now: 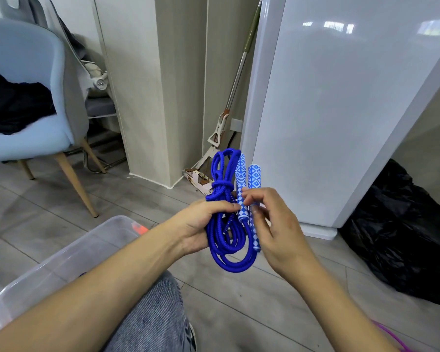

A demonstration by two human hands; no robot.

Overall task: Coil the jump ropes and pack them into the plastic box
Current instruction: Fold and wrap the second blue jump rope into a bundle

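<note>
A blue jump rope (225, 240) is coiled into a bundle with a wrap knotted round its upper part. Its two blue-and-white patterned handles (241, 174) stand upright beside the coil. My left hand (201, 224) grips the middle of the bundle from the left. My right hand (269, 222) pinches the handles from the right with thumb and fingers. The clear plastic box (69, 255) sits on the floor at the lower left, below my left forearm, with something orange (139, 228) showing inside it.
A light blue chair (31, 102) with dark clothing stands at the left. A mop (229, 102) leans in the corner behind the rope. A white cabinet (328, 97) and a black bag (404, 237) are on the right. A purple cord (391, 335) lies at the bottom right.
</note>
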